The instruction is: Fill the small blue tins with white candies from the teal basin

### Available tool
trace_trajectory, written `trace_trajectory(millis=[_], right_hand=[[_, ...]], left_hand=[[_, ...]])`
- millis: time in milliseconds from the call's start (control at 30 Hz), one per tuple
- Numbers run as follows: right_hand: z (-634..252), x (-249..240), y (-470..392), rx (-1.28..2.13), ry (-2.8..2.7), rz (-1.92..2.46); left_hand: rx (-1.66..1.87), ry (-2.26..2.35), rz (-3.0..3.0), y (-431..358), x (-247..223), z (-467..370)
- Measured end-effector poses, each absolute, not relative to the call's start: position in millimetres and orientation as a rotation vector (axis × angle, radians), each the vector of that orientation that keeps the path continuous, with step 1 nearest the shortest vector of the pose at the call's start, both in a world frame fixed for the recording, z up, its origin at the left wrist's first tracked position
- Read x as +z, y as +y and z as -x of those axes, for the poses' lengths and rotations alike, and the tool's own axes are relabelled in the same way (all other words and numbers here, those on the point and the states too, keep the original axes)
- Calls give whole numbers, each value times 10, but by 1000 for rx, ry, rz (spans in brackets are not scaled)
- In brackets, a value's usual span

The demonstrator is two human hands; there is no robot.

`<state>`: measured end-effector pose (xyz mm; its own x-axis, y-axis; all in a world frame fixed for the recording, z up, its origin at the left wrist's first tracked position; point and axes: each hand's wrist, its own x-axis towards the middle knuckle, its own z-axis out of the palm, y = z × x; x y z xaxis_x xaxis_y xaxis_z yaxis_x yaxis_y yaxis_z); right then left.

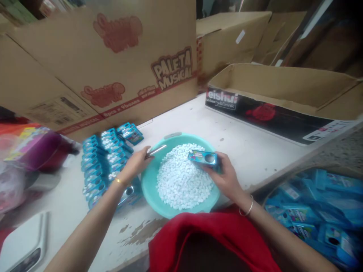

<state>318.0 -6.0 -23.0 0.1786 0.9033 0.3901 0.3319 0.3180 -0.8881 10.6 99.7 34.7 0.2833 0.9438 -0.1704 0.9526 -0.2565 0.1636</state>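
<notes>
A turquoise basin (147, 189) full of small white pellet-like candies (184, 185) stands in front of me. My right hand (228, 175) grips a small blue box (198, 158) above the candies; a round dark opening shows on its face. At the basin's left rim, my left hand (137, 164) is closed round a slim metal tool (156, 151) that points over the basin; I cannot tell its exact kind. Rows of similar blue boxes (93, 166) stand left of the basin, many with white pieces in their openings. Another blue box (129, 192) lies under my left forearm.
Behind the table stand large cardboard cartons (127, 68). An open black-printed carton tray (261, 113) sits at the right. Below the table's right edge is a container of blue packages (312, 204). A white scale-like device (25, 241) and a purple package (42, 151) are at the left.
</notes>
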Motion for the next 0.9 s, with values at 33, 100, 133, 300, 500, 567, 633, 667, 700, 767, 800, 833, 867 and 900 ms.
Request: trace_trajectory(millis=[33, 100, 133, 300, 500, 567, 633, 667, 700, 767, 800, 833, 867, 900], right_hand=[[-3170, -208, -63, 605, -1377, 1229], [-3152, -155, -69, 644, -1309, 1203], [-3145, -129, -70, 684, -1282, 1186], [-3146, -65, -23, 979, -1472, 1233], [-3147, 20, 55, 1356, -1100, 1159], [-3146, 37, 63, 1352, -1035, 1150], [-3155, 23, 62, 1264, -1011, 1153], [-3163, 5, 58, 1200, -1016, 1156], [-3174, -17, 52, 1129, -1036, 1161], [-3200, -66, 34, 982, -1109, 1190], [-3212, -88, 24, 910, -1156, 1221], [-3222, -108, 16, 841, -1208, 1260], [-3227, -124, 10, 773, -1262, 1301], [-3227, -135, 5, 708, -1321, 1336]], left_hand=[[-42, 1742, -2341, 952, 400, -97], [-84, 1660, -2414, 855, 550, -91], [-150, 1587, -2453, 806, 627, -91], [-452, 1250, -2440, 598, 682, -164], [-390, 1095, -2364, 481, 21, -613], [-341, 1077, -2340, 482, -159, -771], [-284, 1062, -2310, 492, -244, -853], [-256, 1056, -2294, 498, -248, -855], [-225, 1052, -2277, 504, -227, -831], [-158, 1046, -2244, 514, -123, -718], [-128, 1046, -2231, 519, -45, -639], [-94, 1049, -2219, 523, 47, -555], [-57, 1055, -2207, 527, 150, -474], [-21, 1064, -2197, 531, 263, -401]])
